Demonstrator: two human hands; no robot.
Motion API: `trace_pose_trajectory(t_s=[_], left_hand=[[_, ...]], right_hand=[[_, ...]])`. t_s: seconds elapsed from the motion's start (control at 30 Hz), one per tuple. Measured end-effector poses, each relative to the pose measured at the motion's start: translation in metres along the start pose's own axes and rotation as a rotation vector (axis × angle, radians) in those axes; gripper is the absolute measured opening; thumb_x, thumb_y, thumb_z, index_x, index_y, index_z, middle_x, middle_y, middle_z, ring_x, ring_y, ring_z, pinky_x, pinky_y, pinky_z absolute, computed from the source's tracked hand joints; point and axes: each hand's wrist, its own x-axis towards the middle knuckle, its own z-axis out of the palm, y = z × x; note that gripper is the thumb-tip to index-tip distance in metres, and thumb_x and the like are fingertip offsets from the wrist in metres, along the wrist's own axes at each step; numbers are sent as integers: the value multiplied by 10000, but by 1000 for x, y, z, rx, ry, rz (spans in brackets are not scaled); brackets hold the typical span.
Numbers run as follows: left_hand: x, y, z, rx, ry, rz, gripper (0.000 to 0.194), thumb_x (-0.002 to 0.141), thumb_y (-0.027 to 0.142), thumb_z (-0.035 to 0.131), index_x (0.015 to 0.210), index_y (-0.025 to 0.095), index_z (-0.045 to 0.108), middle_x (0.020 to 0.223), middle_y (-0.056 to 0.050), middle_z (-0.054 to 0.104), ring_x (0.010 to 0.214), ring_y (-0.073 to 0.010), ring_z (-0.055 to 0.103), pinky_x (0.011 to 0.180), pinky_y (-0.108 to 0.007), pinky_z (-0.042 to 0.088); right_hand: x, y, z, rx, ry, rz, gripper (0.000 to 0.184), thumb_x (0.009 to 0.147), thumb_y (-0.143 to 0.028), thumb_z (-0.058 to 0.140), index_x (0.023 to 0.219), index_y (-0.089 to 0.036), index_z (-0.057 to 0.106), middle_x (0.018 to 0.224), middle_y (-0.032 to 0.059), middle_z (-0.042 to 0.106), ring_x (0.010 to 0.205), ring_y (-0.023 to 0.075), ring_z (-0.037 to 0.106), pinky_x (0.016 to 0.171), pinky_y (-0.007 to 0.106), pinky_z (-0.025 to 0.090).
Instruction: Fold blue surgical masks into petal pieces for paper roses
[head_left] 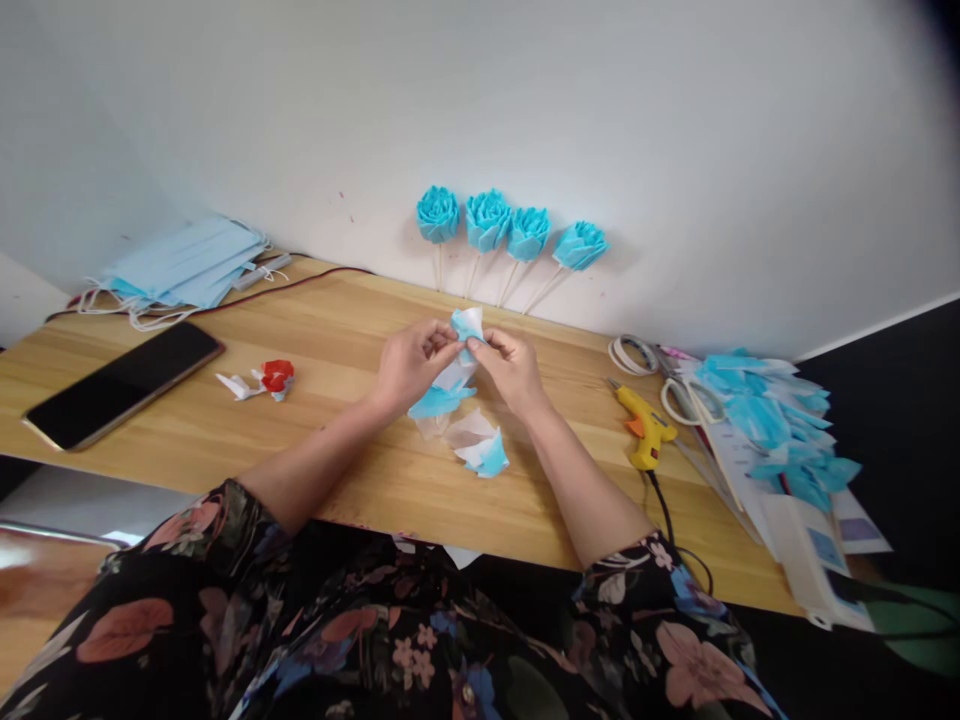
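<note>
Between my two hands, over the middle of the table, is a small blue-and-white petal piece (469, 322) of thin, fabric-like sheet. My left hand (416, 362) pinches its left side with thumb and fingers. From the right, my right hand (514, 368) pinches the same piece, its thumb close to the left one. Below the hands lie more loose blue-and-white petal pieces (487, 452), some partly behind my left hand. Against the wall lean several blue flowers (488, 220) on thin sticks.
Left on the wooden table (337, 330) are face masks (184, 262), a black phone (124, 385) and a small red-and-white folded piece (276, 377). To the right lie a yellow glue gun (643, 425) with its cord, a tape roll (632, 354), scissors (694, 400) and piled blue pieces (765, 410).
</note>
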Motion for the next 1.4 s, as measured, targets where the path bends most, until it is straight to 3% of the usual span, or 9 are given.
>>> trace_pose_trajectory(t_s=[0.33, 0.57, 0.8, 1.03, 1.2, 1.33, 1.4], left_hand=[[1, 2, -1, -75, -21, -15, 133, 805, 271, 629, 805, 169, 714, 714, -9, 692, 651, -129, 593, 619, -243, 422], [6, 8, -3, -493, -101, -249, 150, 701, 303, 713, 723, 157, 688, 622, 13, 626, 560, -98, 503, 547, -230, 381], [7, 7, -3, -658, -110, -354, 149, 670, 294, 748, 668, 162, 679, 575, 25, 555, 542, -81, 438, 546, -232, 341], [19, -9, -10, -709, 67, -360, 129, 694, 266, 696, 668, 181, 602, 545, 34, 492, 506, -83, 396, 517, -240, 299], [28, 5, -39, -590, 166, -137, 162, 825, 319, 654, 760, 215, 549, 588, 26, 530, 537, -109, 438, 534, -259, 335], [23, 25, -90, -447, 351, 128, 161, 892, 301, 565, 767, 236, 487, 567, 34, 537, 535, -128, 451, 537, -277, 351], [15, 25, -121, -250, 400, 172, 182, 895, 252, 515, 718, 233, 477, 528, 43, 503, 513, -124, 443, 549, -280, 358]], right_hand=[[0, -5, -2, -104, -20, -44, 196, 826, -362, 637, 747, -198, 709, 716, -17, 683, 698, 144, 599, 672, 251, 445], [0, -1, -3, -64, -34, -28, 229, 839, -399, 643, 749, -195, 696, 697, -25, 644, 674, 132, 559, 671, 250, 432], [1, 13, -2, 75, -57, 8, 264, 840, -458, 676, 773, -203, 700, 734, -23, 646, 696, 129, 554, 694, 253, 439], [7, 24, -9, 209, 100, 121, 318, 748, -534, 732, 768, -217, 708, 729, -20, 653, 702, 145, 555, 725, 281, 461], [11, 39, -16, 235, 165, 182, 359, 702, -565, 741, 732, -212, 683, 715, -27, 644, 711, 144, 552, 741, 284, 458], [13, 50, -16, 254, 220, 205, 379, 681, -567, 746, 694, -206, 636, 664, -42, 593, 678, 130, 513, 704, 271, 432], [14, 53, -16, 256, 236, 199, 378, 682, -560, 745, 682, -205, 616, 650, -46, 565, 666, 125, 491, 688, 266, 414]])
